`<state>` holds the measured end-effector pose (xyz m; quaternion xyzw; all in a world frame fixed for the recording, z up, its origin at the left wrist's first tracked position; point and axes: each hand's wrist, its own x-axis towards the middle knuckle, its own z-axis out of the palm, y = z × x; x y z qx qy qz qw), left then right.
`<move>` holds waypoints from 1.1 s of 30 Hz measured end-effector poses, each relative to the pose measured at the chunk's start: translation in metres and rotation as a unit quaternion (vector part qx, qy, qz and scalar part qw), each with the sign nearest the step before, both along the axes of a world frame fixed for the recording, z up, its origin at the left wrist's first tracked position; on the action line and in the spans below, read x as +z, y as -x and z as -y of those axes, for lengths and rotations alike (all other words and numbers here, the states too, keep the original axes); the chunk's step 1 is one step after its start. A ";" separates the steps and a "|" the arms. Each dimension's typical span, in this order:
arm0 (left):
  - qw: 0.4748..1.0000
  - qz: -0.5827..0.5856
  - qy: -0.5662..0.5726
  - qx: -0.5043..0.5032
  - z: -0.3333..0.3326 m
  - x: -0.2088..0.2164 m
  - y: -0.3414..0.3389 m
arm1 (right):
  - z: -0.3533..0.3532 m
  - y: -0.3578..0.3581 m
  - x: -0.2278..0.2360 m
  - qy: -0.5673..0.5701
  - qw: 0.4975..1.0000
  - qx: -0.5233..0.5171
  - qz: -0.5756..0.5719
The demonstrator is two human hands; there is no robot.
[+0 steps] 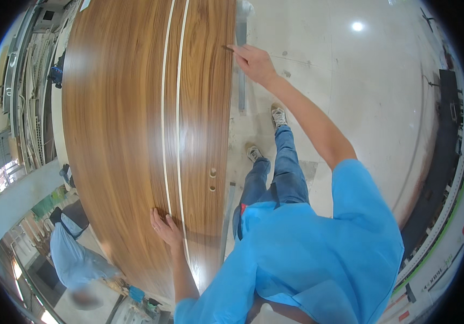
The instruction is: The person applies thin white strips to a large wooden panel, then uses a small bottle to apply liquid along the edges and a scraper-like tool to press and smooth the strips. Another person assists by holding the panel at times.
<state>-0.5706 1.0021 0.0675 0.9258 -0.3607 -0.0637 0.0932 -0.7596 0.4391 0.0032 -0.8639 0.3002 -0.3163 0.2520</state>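
Note:
A long brown wood-grain door panel (118, 124) lies flat before me. Two thin pale strips run along its length, and two holes show near its right edge. My left hand (167, 229) rests on the panel's near part, fingers spread beside the strips, holding nothing. Stretched out to the far right edge, my right hand (254, 62) has its fingers closed together. A small dark, thin thing (226, 48) shows at its fingertips, over the panel's edge; its kind is too small to make out.
A metal support bar (241, 70) shows beside the panel's right edge, above the pale tiled floor (361, 108). Another person (75, 254) in a light blue top is at the lower left. Stacked long strips (32, 97) stand at the far left, and a long dark object (437, 146) lies at right.

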 end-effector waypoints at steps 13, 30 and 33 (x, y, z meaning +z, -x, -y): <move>0.998 0.032 -0.031 -0.041 -0.044 -0.017 0.010 | -0.145 0.030 0.008 -0.122 0.986 0.107 -0.034; 0.997 0.051 -0.015 -0.062 -0.079 -0.024 0.006 | -0.287 0.061 -0.007 0.041 0.983 0.143 0.105; 0.996 0.048 0.021 -0.071 -0.080 -0.026 0.006 | -0.229 0.037 -0.015 -0.068 0.997 -0.018 -0.013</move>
